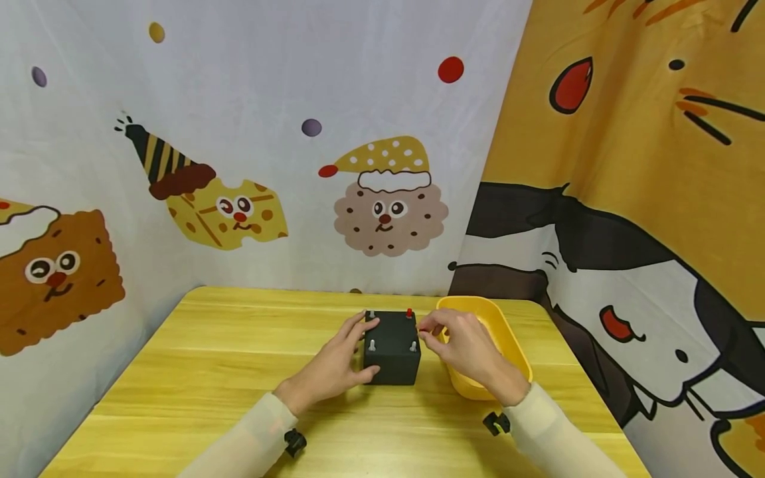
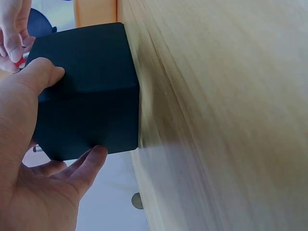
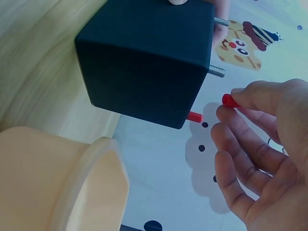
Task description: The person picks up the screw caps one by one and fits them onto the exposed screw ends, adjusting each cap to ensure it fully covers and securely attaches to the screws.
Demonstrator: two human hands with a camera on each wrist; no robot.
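Printed white fabric hangs behind the desk, w/ a cartoon cheese wedge in a striped party hat, a pinkish cookie in a dotted nightcap & a brown biscuit cut off at the L edge. On the R, orange fabric w/ a big black-&-white animal face. Wood-grain desk underneath.

Black block sits on it nr the middle, 4 posts on top, approx one per corner. Far-R post wears a red cap; near-L post & near-R post are bare threaded metal, far-L post shows metal too.

L hand grips the block: fingers spread on its L side & top edge, thumb on the near face, so much of that side is blocked from view. R hand pinches a second red cap btwn thumb & index, other fingers loosely bent; that cap is just R of the block, apart from the posts in the R wrist view.

Yellow bin stands just R of the block, R hand over it, hiding part of the inside; can't tell contents. Pale sleeves on both arms, small black device at each wrist.
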